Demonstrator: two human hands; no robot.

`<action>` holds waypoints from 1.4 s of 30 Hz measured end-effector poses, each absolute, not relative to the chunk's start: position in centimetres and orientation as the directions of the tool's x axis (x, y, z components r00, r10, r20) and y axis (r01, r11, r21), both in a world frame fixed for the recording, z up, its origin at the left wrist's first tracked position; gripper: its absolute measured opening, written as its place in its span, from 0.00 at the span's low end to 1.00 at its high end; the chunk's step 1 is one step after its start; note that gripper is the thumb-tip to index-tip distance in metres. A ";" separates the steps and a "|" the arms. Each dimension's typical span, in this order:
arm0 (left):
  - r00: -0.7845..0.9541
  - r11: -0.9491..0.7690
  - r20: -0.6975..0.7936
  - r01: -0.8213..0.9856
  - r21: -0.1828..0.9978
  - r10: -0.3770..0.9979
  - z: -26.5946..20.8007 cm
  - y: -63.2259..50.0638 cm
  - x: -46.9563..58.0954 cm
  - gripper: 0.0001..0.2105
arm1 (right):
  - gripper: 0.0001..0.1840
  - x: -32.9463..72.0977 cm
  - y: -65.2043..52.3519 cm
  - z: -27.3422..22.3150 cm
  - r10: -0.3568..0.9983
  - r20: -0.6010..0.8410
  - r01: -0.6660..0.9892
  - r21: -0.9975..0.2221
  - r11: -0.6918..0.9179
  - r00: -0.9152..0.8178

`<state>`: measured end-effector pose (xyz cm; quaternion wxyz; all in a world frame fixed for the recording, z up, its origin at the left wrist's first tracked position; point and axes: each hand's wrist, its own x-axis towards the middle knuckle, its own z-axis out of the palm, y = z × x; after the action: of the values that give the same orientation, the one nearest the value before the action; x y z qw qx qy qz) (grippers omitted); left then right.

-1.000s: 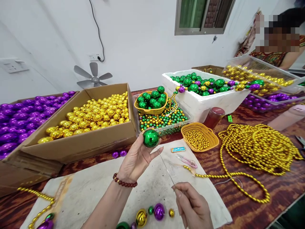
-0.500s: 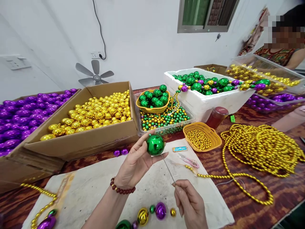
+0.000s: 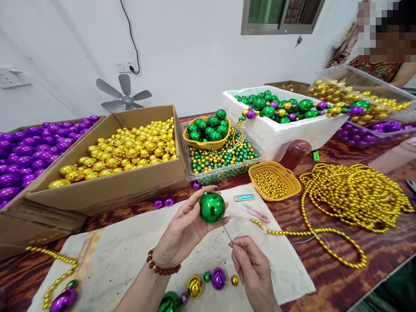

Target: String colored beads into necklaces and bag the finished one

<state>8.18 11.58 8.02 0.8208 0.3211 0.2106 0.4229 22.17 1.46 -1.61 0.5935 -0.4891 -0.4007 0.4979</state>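
Note:
A large shiny green ball [image 3: 212, 207] is gripped between the thumb and fingers of my left hand [image 3: 185, 232], above the pale cloth [image 3: 123, 255]. My right hand [image 3: 251, 271] pinches a thin metal needle [image 3: 226, 230] whose upper end meets the underside of the ball. How deep the needle sits inside is hidden. Below my hands lies a row of beads: a striped gold ball [image 3: 195, 286], a small green bead [image 3: 207, 276], a purple ball [image 3: 218, 278] and a small gold bead [image 3: 234, 280]. A big green ball [image 3: 169, 302] is cut off by the bottom edge.
Cardboard boxes hold purple balls [image 3: 26, 149] and gold balls [image 3: 130, 149]. A white foam box [image 3: 269, 134] holds green balls. An orange basket [image 3: 292, 186] contains tiny gold beads; gold bead strands [image 3: 354, 203] lie coiled rightward. Pink-handled snips [image 3: 260, 214] rest on the cloth. Another person sits far right.
My right hand has moved up and left, closer to the green ball, and less of the needle shows between them. The whole view has shifted slightly.

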 end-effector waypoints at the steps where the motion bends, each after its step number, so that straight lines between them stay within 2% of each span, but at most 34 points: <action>1: 0.561 0.442 -0.074 -0.558 0.702 0.825 8.0 11.6 8.1 0.18 | 0.15 22.2 1.4 -1.6 0.985 -0.020 -0.202 -0.979 0.015 0.172; 4: 0.574 0.458 -0.082 -0.551 0.698 0.815 7.9 11.8 8.0 0.17 | 0.15 22.1 1.3 -1.6 0.989 0.004 -0.138 -0.990 0.025 0.151; 9: 0.515 0.407 -0.114 -0.500 0.764 0.849 7.5 12.0 7.3 0.16 | 0.12 22.0 1.3 -1.8 0.978 0.128 0.118 -0.987 0.109 0.167; 12: 0.447 0.388 -0.184 -0.423 0.819 0.876 6.9 12.0 7.2 0.14 | 0.11 21.7 1.4 -2.1 0.976 0.178 0.253 -0.957 0.142 0.126; 14: 0.409 0.397 -0.230 -0.392 0.830 0.883 6.4 11.8 7.4 0.13 | 0.10 21.3 1.6 -2.2 0.977 0.171 0.280 -0.951 0.131 0.124; 17: 0.401 0.409 -0.248 -0.390 0.825 0.882 5.6 11.3 7.9 0.14 | 0.11 20.7 2.0 -1.9 0.980 0.114 0.231 -0.970 0.074 0.164; 20: 0.398 0.400 -0.245 -0.376 0.836 0.884 4.9 10.9 8.3 0.14 | 0.13 20.6 2.3 -1.6 0.985 0.053 0.111 -0.993 0.035 0.165; 24: 0.360 0.415 -0.274 -0.411 0.812 0.892 4.2 10.9 8.5 0.13 | 0.15 21.3 2.1 -1.9 1.000 -0.009 -0.075 -0.997 -0.010 -0.011; 27: 0.338 0.414 -0.290 -0.393 0.821 0.895 3.3 10.5 9.0 0.13 | 0.13 22.1 1.7 -3.0 0.993 -0.110 -0.151 -0.982 -0.114 -0.031; 31: 0.413 0.360 -0.277 -0.137 0.923 0.868 1.4 10.1 9.3 0.14 | 0.15 23.0 1.6 -5.0 0.965 -0.251 -0.205 -0.951 -0.230 0.081; 33: 0.420 0.209 -0.208 0.044 0.977 0.883 0.3 10.8 8.6 0.14 | 0.17 23.5 1.8 -5.8 0.960 -0.257 -0.215 -0.949 -0.229 0.113; 36: 0.255 -0.028 -0.047 0.282 0.959 0.966 -1.3 13.6 6.6 0.12 | 0.19 24.2 2.2 -6.6 0.952 -0.265 -0.236 -0.945 -0.226 0.153; 38: 0.158 -0.071 0.012 0.368 0.927 0.987 -2.1 16.1 5.2 0.11 | 0.19 24.4 2.3 -6.7 0.948 -0.269 -0.238 -0.945 -0.225 0.170; 42: 0.141 -0.068 0.012 0.398 0.915 0.990 -3.4 19.6 3.9 0.06 | 0.18 24.5 2.4 -6.2 0.955 -0.224 -0.155 -0.968 -0.195 0.196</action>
<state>3.94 19.62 -3.43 0.4091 0.6349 0.5466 0.3617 24.50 2.37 -6.20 0.5270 -0.5658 -0.3532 0.5266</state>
